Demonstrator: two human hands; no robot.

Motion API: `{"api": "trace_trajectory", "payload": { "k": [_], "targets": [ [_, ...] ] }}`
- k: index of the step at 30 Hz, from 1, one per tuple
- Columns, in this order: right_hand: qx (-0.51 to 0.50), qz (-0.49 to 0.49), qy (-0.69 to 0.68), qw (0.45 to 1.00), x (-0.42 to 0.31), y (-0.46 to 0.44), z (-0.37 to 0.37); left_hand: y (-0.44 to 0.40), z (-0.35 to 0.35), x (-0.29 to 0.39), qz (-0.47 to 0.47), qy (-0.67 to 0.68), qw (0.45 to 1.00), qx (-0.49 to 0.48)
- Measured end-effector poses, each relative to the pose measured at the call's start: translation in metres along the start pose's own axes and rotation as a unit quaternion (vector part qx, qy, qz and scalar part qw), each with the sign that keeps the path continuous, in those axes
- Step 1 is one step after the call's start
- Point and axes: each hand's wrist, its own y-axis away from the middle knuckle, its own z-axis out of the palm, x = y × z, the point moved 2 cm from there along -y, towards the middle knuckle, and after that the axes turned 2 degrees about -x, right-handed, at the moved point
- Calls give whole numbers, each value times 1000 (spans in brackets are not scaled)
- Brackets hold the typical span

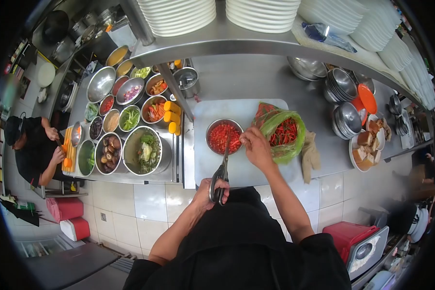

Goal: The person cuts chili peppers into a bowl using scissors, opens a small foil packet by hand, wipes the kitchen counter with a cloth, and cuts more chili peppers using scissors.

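Note:
My left hand is wrapped round the handles of black-handled scissors, their blades reaching into a metal bowl. Cut red chilies fill that bowl, which sits on a white cutting board. At the bowl's right rim, my right hand is closed in a pinch, with a red chili pepper at the fingertips, partly hidden by them. Just beyond that hand lies a green plastic bag, opened on whole red chilies. A beige cloth hangs over the counter edge beside the bag.
Metal containers of cut vegetables, mushrooms and herbs stand on the left, with yellow-capped bottles beside them. Stacked plates fill the overhead shelf. Bowls and bread sit right. Another person works at far left.

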Motion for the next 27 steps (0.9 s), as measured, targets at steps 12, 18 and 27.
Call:
{"api": "trace_trajectory", "payload": {
  "k": [12,18,27],
  "targets": [
    [40,28,-6,999,-5,4,9,4,2,5,-38,60,995,-66],
    [37,47,-7,998,-8,6,14,1,1,3,-8,50,998,-45],
    [72,84,-10,994,-8,11,17,7,1,6,-32,58,997,-48]
  ]
}}
